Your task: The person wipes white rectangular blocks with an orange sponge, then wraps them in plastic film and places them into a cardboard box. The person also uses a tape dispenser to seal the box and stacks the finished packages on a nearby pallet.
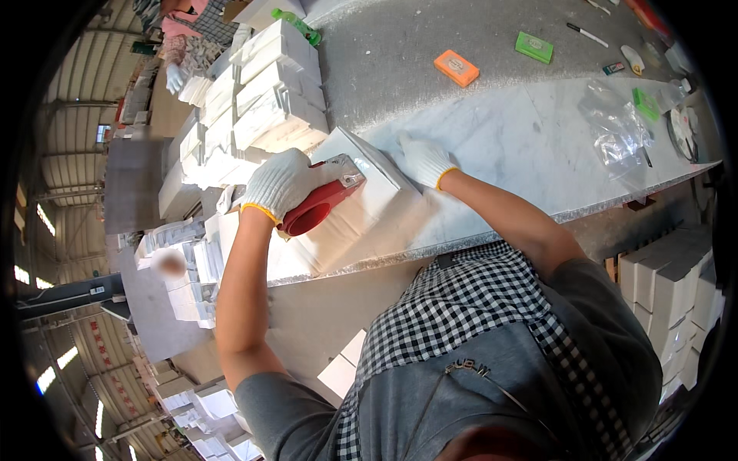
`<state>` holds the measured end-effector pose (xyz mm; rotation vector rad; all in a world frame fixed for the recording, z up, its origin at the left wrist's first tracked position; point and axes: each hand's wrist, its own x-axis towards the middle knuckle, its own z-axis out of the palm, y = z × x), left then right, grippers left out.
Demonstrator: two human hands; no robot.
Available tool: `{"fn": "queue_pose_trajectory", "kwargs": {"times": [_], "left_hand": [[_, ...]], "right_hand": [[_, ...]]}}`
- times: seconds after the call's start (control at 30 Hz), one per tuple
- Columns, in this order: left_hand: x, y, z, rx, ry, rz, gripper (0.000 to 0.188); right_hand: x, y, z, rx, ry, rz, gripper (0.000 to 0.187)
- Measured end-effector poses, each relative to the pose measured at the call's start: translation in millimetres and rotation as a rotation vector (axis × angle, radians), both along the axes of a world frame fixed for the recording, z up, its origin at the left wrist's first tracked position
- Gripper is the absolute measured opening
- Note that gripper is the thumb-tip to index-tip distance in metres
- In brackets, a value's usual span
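My left hand, in a white knitted glove with a yellow cuff, is closed round a red tape dispenser. The metal front end of the dispenser lies against a white, box-like block, whose exact kind I cannot tell. On the block's right side rests my right hand, gloved alike, with its fingers stretched out and slightly blurred. Nothing shows in that hand.
Stacked white blocks rise on the left of the table. Farther off lie an orange packet, a green packet and a marker. A clear plastic bag is at right. Another person's gloved hand shows far left.
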<state>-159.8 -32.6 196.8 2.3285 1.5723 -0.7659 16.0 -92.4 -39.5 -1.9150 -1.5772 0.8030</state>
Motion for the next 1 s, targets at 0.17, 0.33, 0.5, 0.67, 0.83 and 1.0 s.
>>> {"fn": "queue_pose_trajectory", "kwargs": {"times": [0.17,0.33,0.5,0.67,0.83,1.0], "left_hand": [[-6.5,1.6,-6.8,0.036,-0.01,-0.025,0.071],[-3.7,2.5,-0.6,0.002,0.008,-0.048,0.073],[-11.6,3.7,0.3,-0.03,-0.084,-0.084,0.076],[-15.2,4.0,-0.8,0.043,-0.117,-0.173,0.076],[-26.3,5.2,-1.7,-0.047,-0.132,-0.127,0.063],[-67.2,-4.2,16.4,-0.002,-0.191,-0.185,0.076]], "right_hand": [[-11.8,22.5,22.6,0.096,0.196,-0.001,0.044],[-13.9,22.1,-21.5,0.15,0.03,0.047,0.041],[-27.3,50.0,40.4,0.347,0.451,-0.004,0.044],[-35.9,72.0,26.0,0.364,0.297,0.259,0.047],[-38.8,55.0,90.6,0.111,0.088,0.198,0.051],[-43.9,56.3,101.4,0.036,-0.06,0.199,0.054]]}}
